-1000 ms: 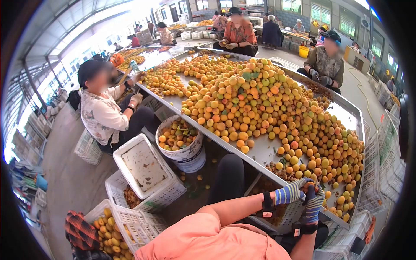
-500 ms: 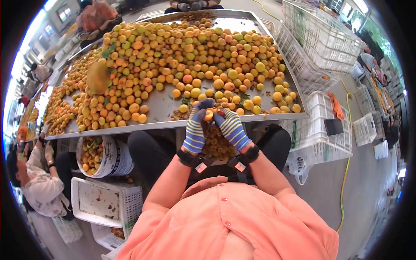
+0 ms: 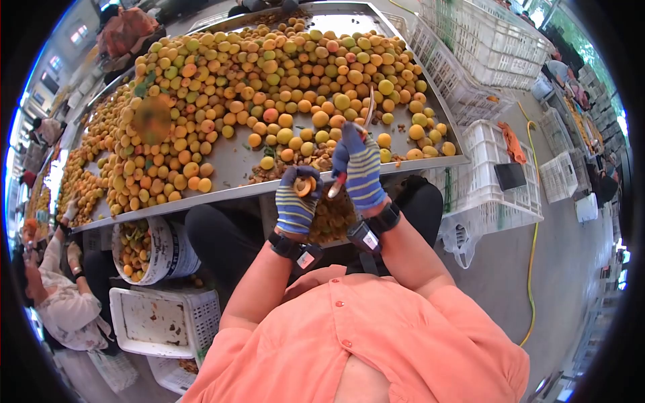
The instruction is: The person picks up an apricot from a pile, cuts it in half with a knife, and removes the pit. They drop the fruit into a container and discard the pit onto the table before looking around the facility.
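Observation:
My left hand (image 3: 295, 205), in a blue glove with yellow stripes, is closed around a cut-open apricot (image 3: 304, 186) with its hollow facing up. My right hand (image 3: 363, 168), gloved alike, grips what looks like a knife (image 3: 371, 111). Its thin curved blade rises above the fist, and a red and silver end shows below. Both hands are over the near rim of a metal table (image 3: 235, 193) heaped with whole apricots (image 3: 222, 87). Beneath them, between my knees, lies a pile of apricot pieces (image 3: 332, 218), partly hidden.
White crates (image 3: 500, 174) stand to the right, with taller stacked crates (image 3: 487, 40) behind. A yellow hose (image 3: 535, 269) runs along the floor. At left are a bucket of apricots (image 3: 178, 248), a tipped white crate (image 3: 154, 322) and a co-worker (image 3: 70, 295) at the table.
My hands have moved apart. The left has lowered slightly with the opened apricot, while the right has turned upward, bringing the blade into sight. The view has shifted slightly.

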Demonstrator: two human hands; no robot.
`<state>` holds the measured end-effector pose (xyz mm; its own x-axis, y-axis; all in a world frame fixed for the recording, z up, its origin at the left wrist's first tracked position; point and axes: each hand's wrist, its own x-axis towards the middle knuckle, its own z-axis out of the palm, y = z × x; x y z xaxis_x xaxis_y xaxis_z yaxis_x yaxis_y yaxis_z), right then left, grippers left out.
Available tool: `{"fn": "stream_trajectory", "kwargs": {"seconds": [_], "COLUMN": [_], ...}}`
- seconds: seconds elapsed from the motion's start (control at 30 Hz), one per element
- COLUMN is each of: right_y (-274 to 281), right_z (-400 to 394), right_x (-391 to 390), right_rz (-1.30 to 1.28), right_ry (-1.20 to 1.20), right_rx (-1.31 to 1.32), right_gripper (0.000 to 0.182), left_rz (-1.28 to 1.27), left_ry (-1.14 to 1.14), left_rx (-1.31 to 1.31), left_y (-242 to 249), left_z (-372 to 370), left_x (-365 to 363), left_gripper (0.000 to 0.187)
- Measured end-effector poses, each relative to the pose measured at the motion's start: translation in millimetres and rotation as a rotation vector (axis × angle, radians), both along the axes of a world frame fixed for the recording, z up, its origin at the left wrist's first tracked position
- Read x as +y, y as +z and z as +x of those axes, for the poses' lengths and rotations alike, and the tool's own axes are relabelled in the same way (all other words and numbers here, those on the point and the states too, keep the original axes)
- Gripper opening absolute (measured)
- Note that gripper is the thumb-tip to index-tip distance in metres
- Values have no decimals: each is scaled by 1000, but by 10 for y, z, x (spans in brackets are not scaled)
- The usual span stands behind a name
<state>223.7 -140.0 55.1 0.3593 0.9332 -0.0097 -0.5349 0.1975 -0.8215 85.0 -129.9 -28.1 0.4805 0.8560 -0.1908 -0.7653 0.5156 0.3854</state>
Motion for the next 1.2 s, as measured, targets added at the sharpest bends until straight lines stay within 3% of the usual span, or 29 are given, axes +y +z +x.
{"fn": "stream_trajectory", "kwargs": {"seconds": [0.03,0.1,0.13,0.27,0.47,0.53,0.77,1.1,1.13,1.2], "right_y": [100,253,209,164,23,66,-9,-377,-395,-455], "right_z": [-4,-113,-122,-209,-247,-262,-191,-148,-144,-78], "right_x": [24,50,91,90,39,-2,100,361,365,418], "right_rz": [44,11,28,46,98,79,6,-150,-131,-110], "right_ry": [72,13,3,-58,-158,-119,-74,-127,-120,-69], "right_rx": [159,116,91,-34,-264,-196,46,476,559,658], "right_gripper": [29,32,32,32,27,27,43,49,50,50], "left_rz": [1,9,102,4,-68,-88,-186,-150,-202,-203], "left_ry": [40,118,24,220,246,238,271,396,334,273], "left_rx": [87,259,289,454,358,289,403,495,599,421], "left_y": [88,224,226,430,213,198,559,30,13,-6], "left_z": [71,164,131,276,400,411,464,503,454,483], "left_x": [-67,-191,-197,-288,-206,-214,-294,-43,-30,12], "left_gripper": [33,42,49,53,52,50,48,50,52,53]}}
